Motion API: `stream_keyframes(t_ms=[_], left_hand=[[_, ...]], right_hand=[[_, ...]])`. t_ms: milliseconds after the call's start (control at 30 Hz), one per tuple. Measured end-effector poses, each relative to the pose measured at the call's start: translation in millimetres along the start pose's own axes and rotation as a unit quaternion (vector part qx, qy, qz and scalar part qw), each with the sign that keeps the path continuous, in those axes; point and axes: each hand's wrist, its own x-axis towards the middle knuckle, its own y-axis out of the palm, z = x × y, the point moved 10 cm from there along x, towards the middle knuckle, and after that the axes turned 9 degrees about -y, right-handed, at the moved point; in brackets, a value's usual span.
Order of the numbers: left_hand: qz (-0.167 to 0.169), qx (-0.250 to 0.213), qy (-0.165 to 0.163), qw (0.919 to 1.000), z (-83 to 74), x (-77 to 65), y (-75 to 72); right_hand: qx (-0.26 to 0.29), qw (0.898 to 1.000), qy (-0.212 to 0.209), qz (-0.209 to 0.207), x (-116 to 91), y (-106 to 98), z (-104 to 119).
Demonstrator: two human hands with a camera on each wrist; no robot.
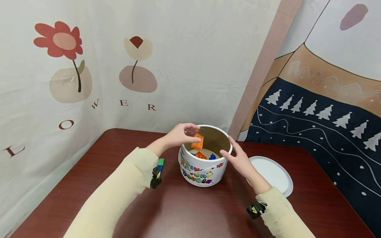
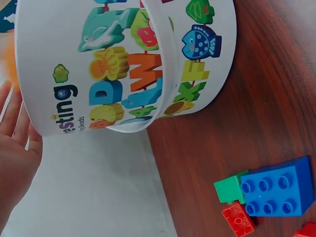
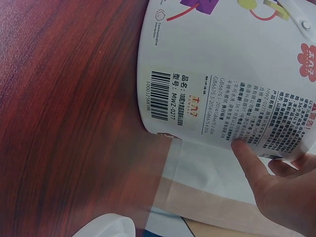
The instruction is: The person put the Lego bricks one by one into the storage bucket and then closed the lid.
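Observation:
A white bucket (image 1: pixel 198 180) with colourful printed pictures stands upright, its open mouth facing up. My left hand (image 1: pixel 180 135) is over the bucket's left rim and pinches an orange toy block (image 1: pixel 197 141) at the opening. In the left wrist view this block (image 2: pixel 10 61) is a blur by the fingertips. Inside the bucket lie another orange block (image 1: pixel 200 155) and a blue piece (image 1: pixel 212 156). With straight, spread fingers, my right hand (image 1: pixel 240 160) touches the bucket's right side near the rim. The right wrist view shows its fingers on the printed label (image 3: pixel 217 111).
A white round lid (image 1: pixel 272 175) lies on the brown table (image 1: pixel 184 215), right of the bucket. Left of the bucket are a blue block (image 2: pixel 279 192), a green block (image 2: pixel 229 188) and red blocks, one red block (image 2: pixel 239 219) beside the green. A printed curtain (image 1: pixel 193 66) hangs behind.

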Motion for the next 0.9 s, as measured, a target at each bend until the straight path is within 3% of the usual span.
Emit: stream_keyframes(t_ms=[200,367,633,900], left_hand=[[-0.037,-0.021,-0.005,0.9991,14.9,-3.3,-22.1],[-0.061,-0.024,-0.025,0.9975,39.2,-14.9,-43.3],[-0.089,-0.019,-0.08,0.9926,100.0,-39.7,-62.0],[-0.094,-0.011,-0.125,0.9876,163.8,-62.5,-61.9]], right_hand=[[0.002,1.0,-0.003,-0.003,1,0,-1],[0.002,1.0,0.0,-0.002,1,-1,-3],[-0.001,1.0,-0.002,-0.001,1,-1,-2],[-0.002,1.0,0.004,0.003,2,1,-4]])
